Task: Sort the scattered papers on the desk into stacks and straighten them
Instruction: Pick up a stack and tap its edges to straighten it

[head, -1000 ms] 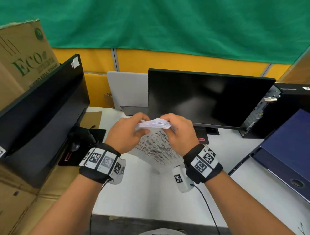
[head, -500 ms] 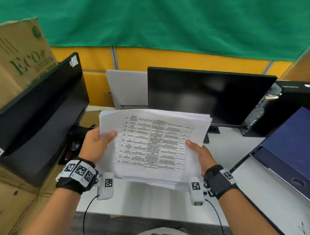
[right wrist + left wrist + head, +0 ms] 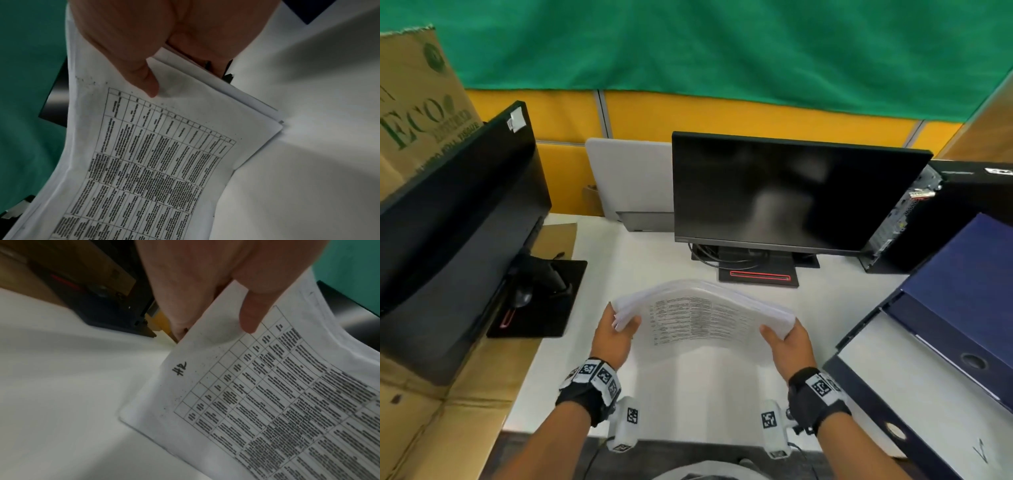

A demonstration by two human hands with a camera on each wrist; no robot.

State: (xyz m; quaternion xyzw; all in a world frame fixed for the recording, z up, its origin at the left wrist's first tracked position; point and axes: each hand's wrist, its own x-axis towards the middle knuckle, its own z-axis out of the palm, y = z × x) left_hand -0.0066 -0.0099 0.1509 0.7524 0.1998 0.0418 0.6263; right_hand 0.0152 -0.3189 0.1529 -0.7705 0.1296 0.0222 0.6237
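Two thumbs press on the top sheet: the left hand (image 3: 612,337) and right hand (image 3: 789,346) each grip a short end of the paper stack (image 3: 702,320). Only the left wrist view shows handwritten "HR". The stack arches upward, long axis left-right, above the desk (image 3: 709,404) near its front edge.

Both forearms reach forward side by side, each wrist strapped with a black band bearing coded markers. The left hand (image 3: 614,337) pinches the stack of papers (image 3: 702,320) at its left edge, thumb on top; the right hand (image 3: 789,344) grips the right edge likewise.
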